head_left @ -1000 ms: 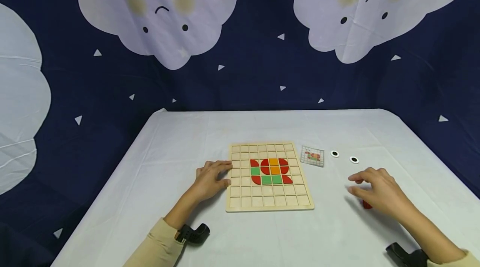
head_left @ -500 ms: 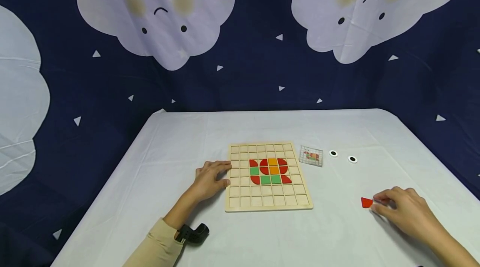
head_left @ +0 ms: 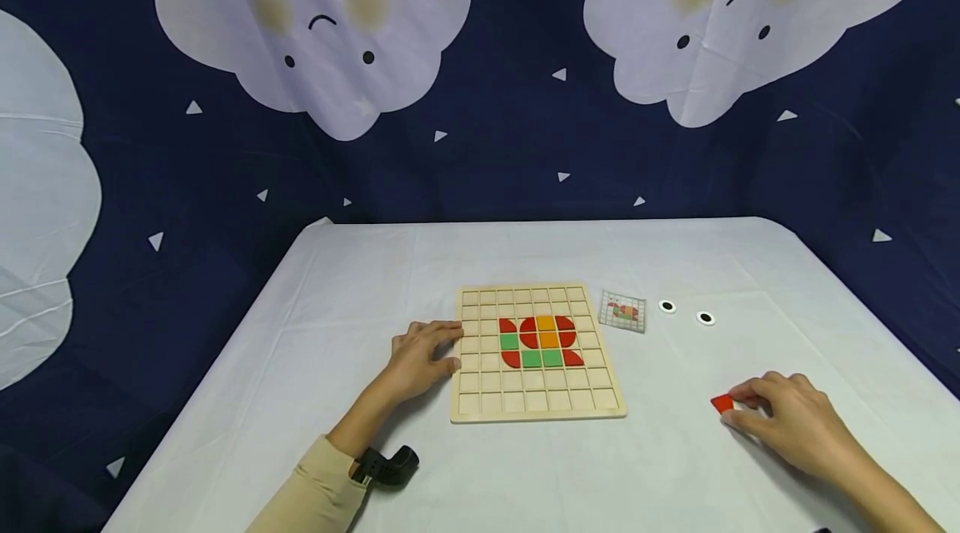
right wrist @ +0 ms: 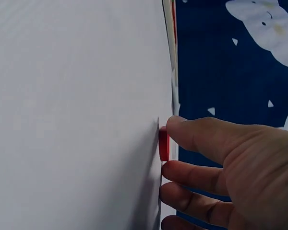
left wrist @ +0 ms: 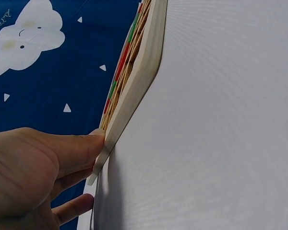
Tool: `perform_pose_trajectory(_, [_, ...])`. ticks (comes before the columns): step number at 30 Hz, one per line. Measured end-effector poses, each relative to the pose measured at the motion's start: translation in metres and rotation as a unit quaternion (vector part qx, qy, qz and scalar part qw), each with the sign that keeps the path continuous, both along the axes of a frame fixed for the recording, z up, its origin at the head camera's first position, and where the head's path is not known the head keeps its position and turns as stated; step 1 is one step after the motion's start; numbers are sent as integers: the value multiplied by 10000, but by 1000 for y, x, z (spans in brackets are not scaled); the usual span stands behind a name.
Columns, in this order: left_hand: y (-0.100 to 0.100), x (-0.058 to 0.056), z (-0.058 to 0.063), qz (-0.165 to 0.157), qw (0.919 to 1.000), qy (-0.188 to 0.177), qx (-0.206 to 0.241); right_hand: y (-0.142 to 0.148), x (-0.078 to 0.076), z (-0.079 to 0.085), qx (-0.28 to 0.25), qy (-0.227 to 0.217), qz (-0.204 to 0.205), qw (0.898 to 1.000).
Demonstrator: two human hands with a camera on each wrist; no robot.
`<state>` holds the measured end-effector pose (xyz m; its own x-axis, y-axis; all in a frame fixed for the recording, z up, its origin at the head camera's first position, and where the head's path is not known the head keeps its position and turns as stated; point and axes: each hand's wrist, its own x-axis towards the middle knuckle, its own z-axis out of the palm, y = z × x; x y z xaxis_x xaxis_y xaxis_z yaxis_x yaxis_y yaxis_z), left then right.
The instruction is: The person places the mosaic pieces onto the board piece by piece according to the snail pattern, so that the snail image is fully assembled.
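A wooden grid board (head_left: 536,404) lies on the white table, with red, green and orange tiles set in its middle cells. My left hand (head_left: 420,360) is at the board's left edge, thumb and fingertips touching its side; the left wrist view shows the thumb (left wrist: 81,148) against the wooden rim. Off to the right, my right hand (head_left: 795,420) pinches a red tile (head_left: 722,403) between thumb and index finger at the tabletop. The fingers cover part of that tile's outline. In the right wrist view the red tile (right wrist: 163,143) appears edge-on between thumb and index finger.
A small pattern card (head_left: 622,312) with a matching picture lies right of the board. Beyond it are two white discs with black centres, a left one (head_left: 667,306) and a right one (head_left: 705,318). A dark blue cloud-print cloth (head_left: 480,166) hangs behind the table.
My right hand has come down onto the red tile, then shifted slightly left with it, and the tile has turned. My left hand and the board stay in place.
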<state>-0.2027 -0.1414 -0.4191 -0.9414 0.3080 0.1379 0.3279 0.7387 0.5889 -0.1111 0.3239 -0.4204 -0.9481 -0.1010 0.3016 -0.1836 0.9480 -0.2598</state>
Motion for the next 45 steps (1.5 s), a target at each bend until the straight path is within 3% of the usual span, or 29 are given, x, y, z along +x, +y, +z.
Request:
perform_pose_trajectory(7, [0, 0, 1, 7, 10000, -2, -7, -16, -4, 2, 7, -20, 173, 9998])
perform_pose_trajectory(14, [1, 1, 2, 23, 10000, -10, 17, -25, -6, 0, 176, 287, 315, 9989])
perform_pose_trajectory(29, [1, 1, 2, 22, 10000, -15, 38, -9, -4, -1, 125, 244, 98, 9996])
perform_pose_trajectory(35, [0, 0, 2, 21, 10000, 17, 36, -8, -6, 0, 132, 425, 146, 9989])
perform_pose_trajectory(40, [0, 0, 1, 19, 10000, 57, 24, -23, -15, 7, 26, 433, 284, 9987])
perform_pose_trajectory(45, [0, 0, 1, -14, 10000, 31, 20, -56, -34, 17, -53, 122, 507, 9986])
